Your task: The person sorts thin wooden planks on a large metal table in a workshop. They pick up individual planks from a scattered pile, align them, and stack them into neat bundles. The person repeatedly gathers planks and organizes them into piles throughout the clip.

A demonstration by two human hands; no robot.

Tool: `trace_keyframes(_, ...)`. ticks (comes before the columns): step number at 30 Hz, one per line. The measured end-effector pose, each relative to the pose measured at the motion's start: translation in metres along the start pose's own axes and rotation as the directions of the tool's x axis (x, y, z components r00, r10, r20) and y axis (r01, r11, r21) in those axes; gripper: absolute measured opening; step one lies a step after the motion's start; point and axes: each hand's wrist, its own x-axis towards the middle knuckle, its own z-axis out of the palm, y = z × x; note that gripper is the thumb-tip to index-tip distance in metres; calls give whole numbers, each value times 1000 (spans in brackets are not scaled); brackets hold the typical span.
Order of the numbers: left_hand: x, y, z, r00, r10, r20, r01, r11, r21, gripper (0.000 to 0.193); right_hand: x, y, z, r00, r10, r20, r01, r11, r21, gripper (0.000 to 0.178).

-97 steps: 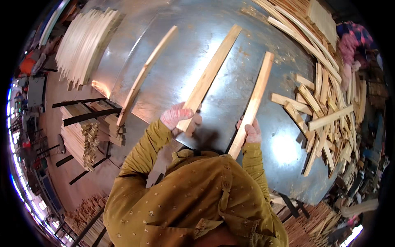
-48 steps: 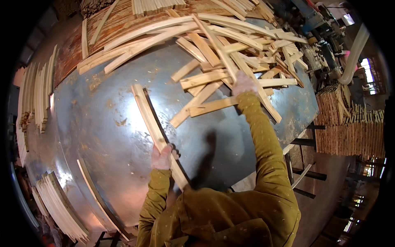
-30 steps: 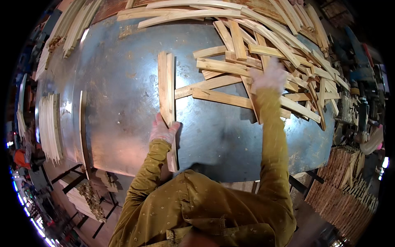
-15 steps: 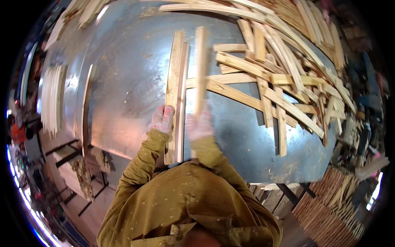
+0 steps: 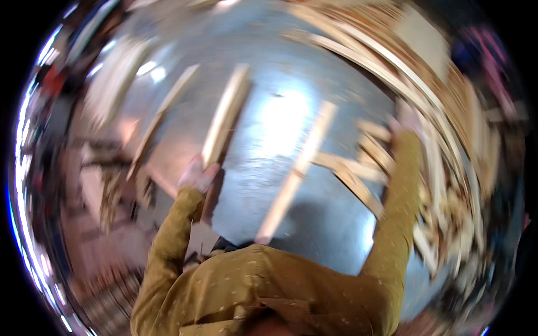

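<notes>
My left hand (image 5: 197, 175), in a pale glove, grips the near part of a light wooden strip (image 5: 227, 120) standing out over the metal table; a darker edge shows along its right side, perhaps a second strip or shadow. My right hand (image 5: 406, 120), gloved too, is stretched far out to the right among the strips of the loose pile (image 5: 434, 162). Motion smears its fingers, so its grip is hidden. Between my arms a single wooden strip (image 5: 297, 173) lies slantwise on the table, touching nothing of my hands.
The grey metal table (image 5: 263, 101) carries a neat bundle of pale strips (image 5: 117, 78) at the far left and a lone strip (image 5: 162, 120) near its left edge. Long boards (image 5: 364, 53) curve along the far right. A stack of wood (image 5: 109, 291) stands below left.
My right hand has left the strip it held near my body and reached far right to the pile. That strip now lies on the table. The view has turned right.
</notes>
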Motion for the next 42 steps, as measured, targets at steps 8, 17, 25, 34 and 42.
trace_keyframes(8, 95, -129, -105, 950, 82, -301, 91, 850, 519, 65, -1, 35, 78, 723, 686, -82, -567, 520, -639, 60)
trace_keyframes(17, 174, -184, -147, 998, 57, -17, -44, 907, 418, 69, -98, -24, 35, 1000, -10, 0, 9, 974, -227, 48)
trace_keyframes(25, 162, -173, -144, 994, 31, 106, -65, 939, 339, 62, 6, -200, -73, 995, 56, -79, -13, 886, 463, 34)
trace_keyframes(34, 151, -178, -125, 921, 387, 33, -387, 905, 176, 104, 9, -521, 273, 919, -395, 14, 326, 778, 537, 26)
trace_keyframes(42, 143, -213, -95, 887, 404, -222, -150, 708, 690, 96, -141, -300, 44, 878, -413, 242, 312, 877, 364, 92)
